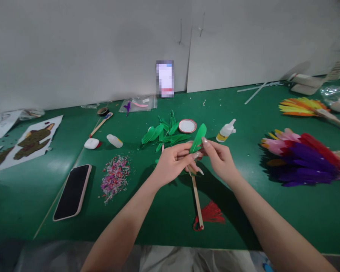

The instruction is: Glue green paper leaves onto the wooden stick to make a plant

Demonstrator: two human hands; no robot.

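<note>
A bright green feather (198,138) stands upright between my hands, above the middle of the table. My left hand (175,160) pinches its lower end between thumb and fingers. The fingertips of my right hand (217,156) are closed at the feather's right edge. Below them lies a wooden stick handle (197,200) with a red tassel (212,212) at its near end; its upper part is hidden under my hands. A pile of green feathers (161,132) lies just beyond my left hand. Past my right hand stands a small glue bottle (226,130).
Left on the green table (116,223) are a phone (73,192), coloured scraps (115,177), a white bottle (115,141) and a brush (101,124). A round lid (187,125) lies behind my hands. Feather fans (306,158) are at right. Another phone (165,79) leans on the wall.
</note>
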